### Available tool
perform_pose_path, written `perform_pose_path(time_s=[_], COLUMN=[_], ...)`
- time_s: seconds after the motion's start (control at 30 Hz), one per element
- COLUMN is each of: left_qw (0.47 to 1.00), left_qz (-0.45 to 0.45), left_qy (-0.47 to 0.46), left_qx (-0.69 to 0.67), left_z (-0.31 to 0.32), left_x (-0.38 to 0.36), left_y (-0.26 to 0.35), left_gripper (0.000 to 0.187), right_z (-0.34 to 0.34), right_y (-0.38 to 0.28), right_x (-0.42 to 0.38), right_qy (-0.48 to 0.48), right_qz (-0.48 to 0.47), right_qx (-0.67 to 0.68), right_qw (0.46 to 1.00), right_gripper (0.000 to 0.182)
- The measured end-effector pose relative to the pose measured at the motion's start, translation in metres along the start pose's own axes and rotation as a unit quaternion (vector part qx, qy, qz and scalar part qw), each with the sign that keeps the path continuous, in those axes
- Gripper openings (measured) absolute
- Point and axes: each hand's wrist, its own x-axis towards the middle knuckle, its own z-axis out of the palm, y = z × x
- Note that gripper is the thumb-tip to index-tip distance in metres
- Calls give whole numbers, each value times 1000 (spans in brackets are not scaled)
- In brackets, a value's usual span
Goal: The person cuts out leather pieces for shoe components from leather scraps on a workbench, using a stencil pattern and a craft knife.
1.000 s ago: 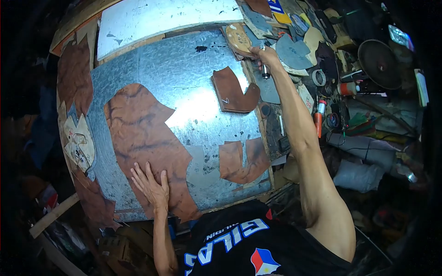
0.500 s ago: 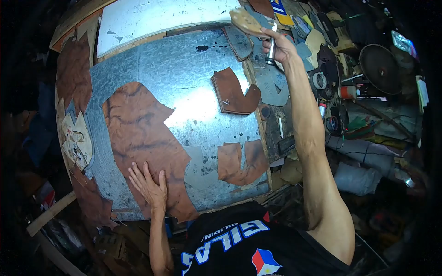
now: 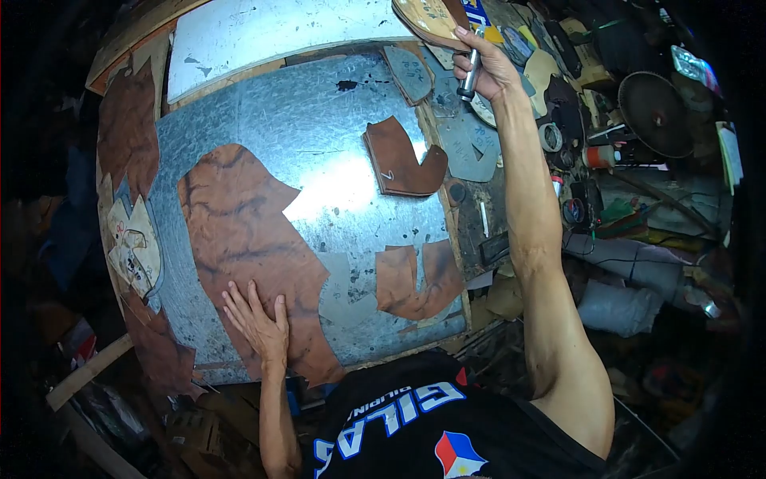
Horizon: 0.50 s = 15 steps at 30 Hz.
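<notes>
My left hand [image 3: 259, 323] lies flat with fingers spread on a large brown leather piece [image 3: 239, 207] with dark streaks. At the upper right, my right hand [image 3: 491, 68] is closed around a silver cylindrical tool [image 3: 472, 76] with a dark end. Its thumb also grips the edge of a tan pattern piece [image 3: 431, 17] with writing on it, cut off by the top of the view. Below that hand, a stack of cut brown leather pieces [image 3: 399, 160] rests on the metal-topped table [image 3: 263, 104]. A notched leather piece [image 3: 419, 287] lies nearer my body.
Grey templates [image 3: 471, 148] lie by the table's right edge. Further right are a round dark disc [image 3: 656, 114], an orange-and-white container [image 3: 598, 156] and mixed clutter. At the left edge sit pale templates [image 3: 132, 247] and a leather scrap [image 3: 128, 128]. A white board [image 3: 279, 36] stands behind.
My right hand has moved slightly up and away from me, carrying the tan pattern piece and the silver tool. The left hand stays in place on the leather.
</notes>
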Motion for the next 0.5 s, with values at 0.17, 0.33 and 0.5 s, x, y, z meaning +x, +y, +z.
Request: perform_pose_path(time_s=[0.17, 0.33, 0.5], left_qw=[1000, 1000, 1000], left_qz=[-1, 0, 8], left_qy=[4, 7, 15], left_qx=[-2, 0, 6], left_z=[1, 2, 4], left_x=[0, 1, 3], left_y=[0, -1, -1], left_gripper=[64, 63, 63], right_z=[-20, -49, -43], right_y=[34, 95, 92], right_x=[2, 10, 12], right_qy=[5, 164, 176], right_qz=[32, 143, 112], right_qx=[-34, -232, -313], right_qw=[999, 948, 926], right_gripper=[25, 27, 26])
